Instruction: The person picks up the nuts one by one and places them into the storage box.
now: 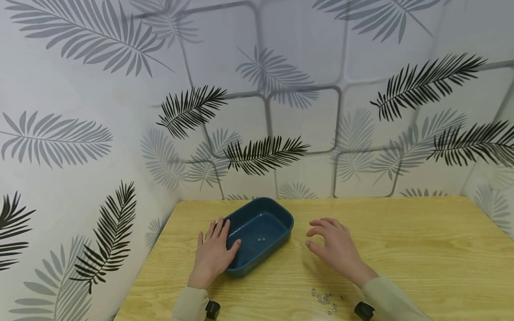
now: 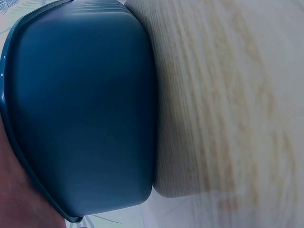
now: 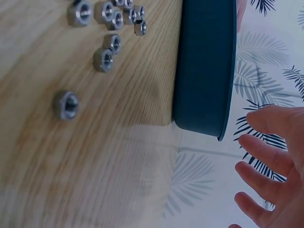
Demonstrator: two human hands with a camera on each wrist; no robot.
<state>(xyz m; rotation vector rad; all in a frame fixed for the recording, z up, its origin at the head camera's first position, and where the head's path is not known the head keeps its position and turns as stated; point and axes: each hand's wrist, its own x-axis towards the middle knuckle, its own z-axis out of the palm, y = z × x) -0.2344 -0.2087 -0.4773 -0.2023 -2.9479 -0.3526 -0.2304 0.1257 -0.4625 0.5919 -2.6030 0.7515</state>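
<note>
My left hand (image 1: 214, 255) rests on the left rim of a dark blue rectangular tub (image 1: 265, 223), its fingers spread along the edge and the thumb over the inside. Two small metal nuts (image 1: 261, 240) lie on the tub's floor. To the right of the tub, my right hand (image 1: 336, 247) is held over the table with loosely bent fingers and nothing in them. Several more hex nuts (image 3: 114, 42) are scattered on the wood, nearer to me than the right hand; one nut (image 3: 66, 105) sits apart from the cluster in the right wrist view.
The light wooden table (image 1: 421, 249) reaches back to a wall (image 1: 301, 120) covered in a leaf pattern. Another patterned wall (image 1: 72, 187) borders the table's left side. Dark wrist devices (image 1: 364, 310) show at both sleeves.
</note>
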